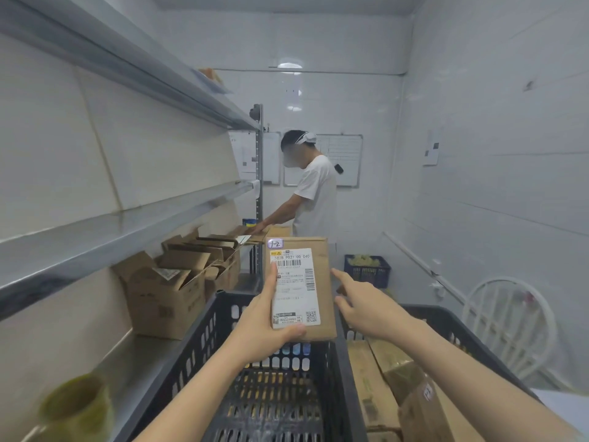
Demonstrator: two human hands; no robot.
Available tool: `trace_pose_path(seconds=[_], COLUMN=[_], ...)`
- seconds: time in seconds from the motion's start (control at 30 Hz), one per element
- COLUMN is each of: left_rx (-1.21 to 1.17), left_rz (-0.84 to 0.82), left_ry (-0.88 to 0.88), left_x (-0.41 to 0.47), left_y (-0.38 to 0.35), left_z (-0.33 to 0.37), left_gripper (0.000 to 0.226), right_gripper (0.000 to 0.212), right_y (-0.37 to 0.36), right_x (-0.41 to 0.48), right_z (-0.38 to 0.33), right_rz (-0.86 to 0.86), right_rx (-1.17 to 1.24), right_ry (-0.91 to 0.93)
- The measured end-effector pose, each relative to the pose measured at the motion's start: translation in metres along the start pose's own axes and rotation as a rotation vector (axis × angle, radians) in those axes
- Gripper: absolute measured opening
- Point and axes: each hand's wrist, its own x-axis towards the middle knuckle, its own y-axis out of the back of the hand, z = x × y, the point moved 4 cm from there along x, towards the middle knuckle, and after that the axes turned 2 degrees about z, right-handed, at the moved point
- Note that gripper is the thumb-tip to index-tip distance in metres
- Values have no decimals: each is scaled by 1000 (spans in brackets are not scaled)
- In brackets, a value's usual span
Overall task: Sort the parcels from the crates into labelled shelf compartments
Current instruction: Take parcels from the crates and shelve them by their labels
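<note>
The cardboard parcel (322, 263) bears a small handwritten sticker (275, 243) reading "1-2". Its white shipping label (294, 288) is headed "502B P021 00 040"; the finer print below is too blurred to read.

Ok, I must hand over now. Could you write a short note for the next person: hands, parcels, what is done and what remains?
Left hand grips a brown parcel upright over the left crate; its sticker reads 1-2.
Right hand holds nothing, forefinger stretched toward the parcel's right edge; contact unclear.
More parcels lie in the right crate.
Done: this parcel is picked up. Left: put it in its shelf compartment, then sort the rest.
</note>
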Motion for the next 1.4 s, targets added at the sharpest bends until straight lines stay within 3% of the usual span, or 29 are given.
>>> trace_pose_path(seconds=[0.37,0.8,1.4], left_rx=[-37,-46,-68], left_rz=[-130,-207,-311], left_ry=[90,72,47], left_x=[5,20,28], left_y=[-85,-112,-112], left_z=[4,20,16], left_gripper=[123,130,135], right_gripper=[85,102,102], right_y=[-10,-6,-1], right_x=[-32,-43,-42], right_z=[57,101,94], right_rz=[-82,-118,-115], right_rx=[141,120,151], right_ry=[-46,-82,-22])
